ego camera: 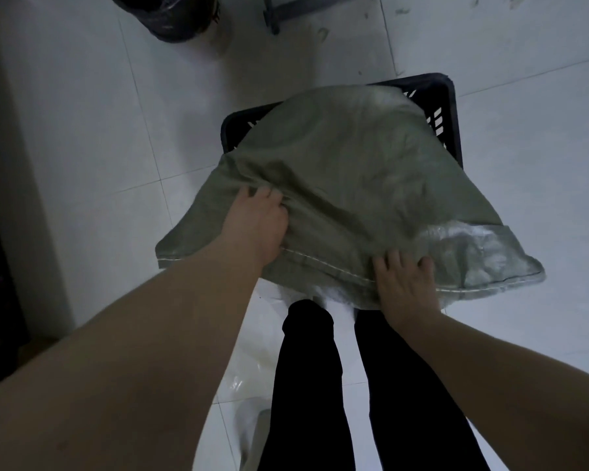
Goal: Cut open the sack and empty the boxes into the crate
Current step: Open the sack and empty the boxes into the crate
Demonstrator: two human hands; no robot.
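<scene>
A grey-green woven sack (pixel 361 185) hangs upside down over a black slatted plastic crate (pixel 446 107) on the floor, its stitched bottom seam toward me and its far end down in the crate. My left hand (pixel 259 219) grips a bunch of sack cloth near the seam on the left. My right hand (pixel 405 283) holds the seam edge on the right, fingers curled over it. The sack covers most of the crate. No boxes show.
White tiled floor lies all around. A dark round bin (pixel 170 15) stands at the back left, a metal frame leg (pixel 272 15) beside it. My black-trousered legs (pixel 320 385) stand below the sack. Clear plastic wrap (pixel 249 385) lies by my left foot. A dark wall runs along the left.
</scene>
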